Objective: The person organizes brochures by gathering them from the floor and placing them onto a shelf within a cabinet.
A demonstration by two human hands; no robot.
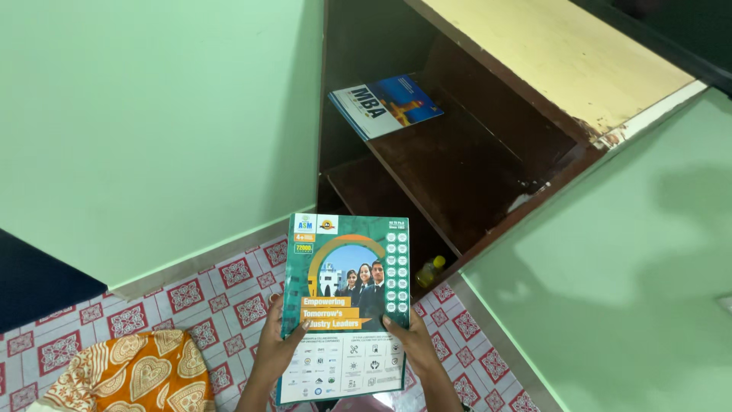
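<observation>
Head view, left to right: one orange patterned cloth [130, 374] on the red-and-white tiled floor [221, 290]; the left hand [274, 351] and right hand [412, 343] each pinch a lower edge of one green brochure [347, 305], held upright before a brown shelf unit [457, 168]. One blue book [385, 105] lies on a shelf, one yellow bottle [429, 271] below. Judged step: carrying the brochure, both hands needed to keep it level.

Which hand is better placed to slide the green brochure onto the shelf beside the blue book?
Probably the right hand. It grips the green brochure on the edge nearer the wooden shelf holding the blue book; the left hand sits on the far edge.
</observation>
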